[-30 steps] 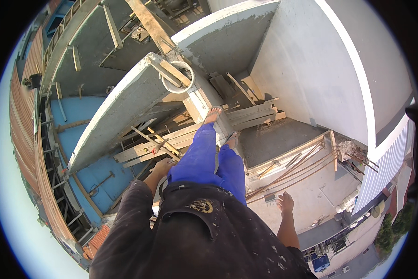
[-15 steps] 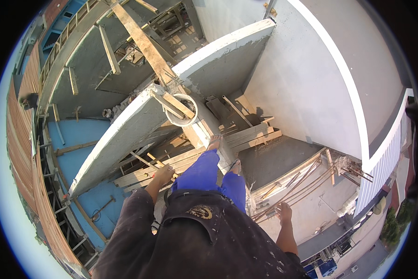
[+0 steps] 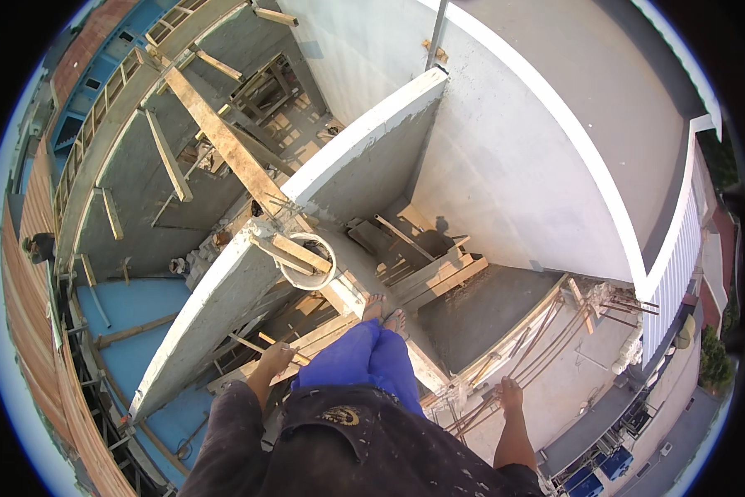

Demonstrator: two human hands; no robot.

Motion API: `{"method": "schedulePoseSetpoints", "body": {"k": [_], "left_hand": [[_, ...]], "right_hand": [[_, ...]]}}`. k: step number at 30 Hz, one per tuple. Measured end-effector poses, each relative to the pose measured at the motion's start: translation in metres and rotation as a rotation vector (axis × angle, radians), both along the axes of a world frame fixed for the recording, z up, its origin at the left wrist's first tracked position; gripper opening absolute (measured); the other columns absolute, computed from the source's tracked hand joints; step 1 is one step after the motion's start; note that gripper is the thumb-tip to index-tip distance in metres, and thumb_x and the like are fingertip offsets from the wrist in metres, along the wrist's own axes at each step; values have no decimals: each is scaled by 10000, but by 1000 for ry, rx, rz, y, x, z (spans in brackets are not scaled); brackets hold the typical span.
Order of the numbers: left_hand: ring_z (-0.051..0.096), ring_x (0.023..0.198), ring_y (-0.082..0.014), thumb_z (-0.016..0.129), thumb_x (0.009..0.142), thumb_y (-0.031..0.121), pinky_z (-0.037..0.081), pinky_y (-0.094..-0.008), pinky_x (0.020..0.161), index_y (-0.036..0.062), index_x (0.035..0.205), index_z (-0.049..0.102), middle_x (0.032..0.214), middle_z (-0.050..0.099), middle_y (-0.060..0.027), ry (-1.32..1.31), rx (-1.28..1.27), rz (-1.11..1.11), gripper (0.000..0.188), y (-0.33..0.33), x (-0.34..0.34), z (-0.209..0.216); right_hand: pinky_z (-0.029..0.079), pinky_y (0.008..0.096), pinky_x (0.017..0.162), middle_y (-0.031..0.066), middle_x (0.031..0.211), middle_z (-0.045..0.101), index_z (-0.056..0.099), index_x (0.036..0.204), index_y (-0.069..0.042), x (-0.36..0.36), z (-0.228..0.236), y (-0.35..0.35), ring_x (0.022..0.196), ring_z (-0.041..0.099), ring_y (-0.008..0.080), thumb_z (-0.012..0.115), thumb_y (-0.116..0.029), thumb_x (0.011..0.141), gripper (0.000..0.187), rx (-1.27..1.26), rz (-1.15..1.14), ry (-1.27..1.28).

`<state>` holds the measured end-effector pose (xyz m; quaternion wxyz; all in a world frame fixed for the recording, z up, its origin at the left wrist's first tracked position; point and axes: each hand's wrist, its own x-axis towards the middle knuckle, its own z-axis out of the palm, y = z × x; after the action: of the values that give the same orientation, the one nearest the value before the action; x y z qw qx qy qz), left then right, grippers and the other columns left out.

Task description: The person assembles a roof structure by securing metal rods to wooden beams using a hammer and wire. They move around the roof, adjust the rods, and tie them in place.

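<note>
I look straight down from high up on a building under construction. My bare feet stand on the top of a narrow grey concrete wall, below my blue trousers. My left hand hangs loosely curled beside my left thigh, holding nothing that I can see. My right hand hangs out to the right with fingers apart, empty, over rusty steel rods. A white ring-shaped pail rim sits on the wall top just ahead of my feet, with short wooden planks across it.
A long wooden beam runs away up-left. Wooden boards lie on a slab to the right. White plastered walls rise at the right. Far below lie a blue floor at the left and a street at the lower right. Another person stands far left.
The view has shifted forward along the wall; the pail rim and planks now appear lower and nearer my feet. My arms stay hanging at my sides.
</note>
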<state>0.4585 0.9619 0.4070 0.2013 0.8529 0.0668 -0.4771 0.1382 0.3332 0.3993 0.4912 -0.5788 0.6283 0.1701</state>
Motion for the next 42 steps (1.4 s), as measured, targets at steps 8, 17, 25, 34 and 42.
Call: {"method": "schedulePoseSetpoints", "body": {"k": [8,17,25,34,42], "left_hand": [[684,1050,-392,585,944,433,517,-470,903,20,1143,685,1065,726,-209,-203,-39,-315,468,-13,8,1],[686,1095,-364,627,938,417,525,-417,940,6,1248,661,1154,721,-219,10,-53,314,516,-20,-33,4],[680,1130,-347,617,996,373,512,-403,946,-3,1220,666,1177,716,-217,-142,-133,152,440,9,8,-30],[708,907,-190,634,988,328,548,-317,780,-41,1312,603,1045,725,-135,-435,-225,256,492,-52,324,-15],[695,1044,-255,630,1003,312,535,-373,913,-14,1337,591,1150,722,-177,-782,-579,-344,469,-380,730,46]], "right_hand": [[482,331,544,55,912,688,608,1187,-120,-55,-7,13,671,645,180,552,-396,1002,337,139,-157,145],[482,437,636,92,1070,698,582,1252,-120,-122,45,-10,719,642,229,499,-429,1013,400,122,-176,437],[447,372,541,98,1101,702,589,1283,-107,-118,45,-93,702,637,206,515,-445,1006,444,-85,-115,394],[551,353,664,142,938,726,683,1203,-3,134,-70,-171,754,702,228,625,-424,986,478,-429,193,-62],[486,470,1048,292,1285,649,550,1381,44,598,-96,-242,1216,627,428,647,-475,961,674,-738,502,-221]]}}
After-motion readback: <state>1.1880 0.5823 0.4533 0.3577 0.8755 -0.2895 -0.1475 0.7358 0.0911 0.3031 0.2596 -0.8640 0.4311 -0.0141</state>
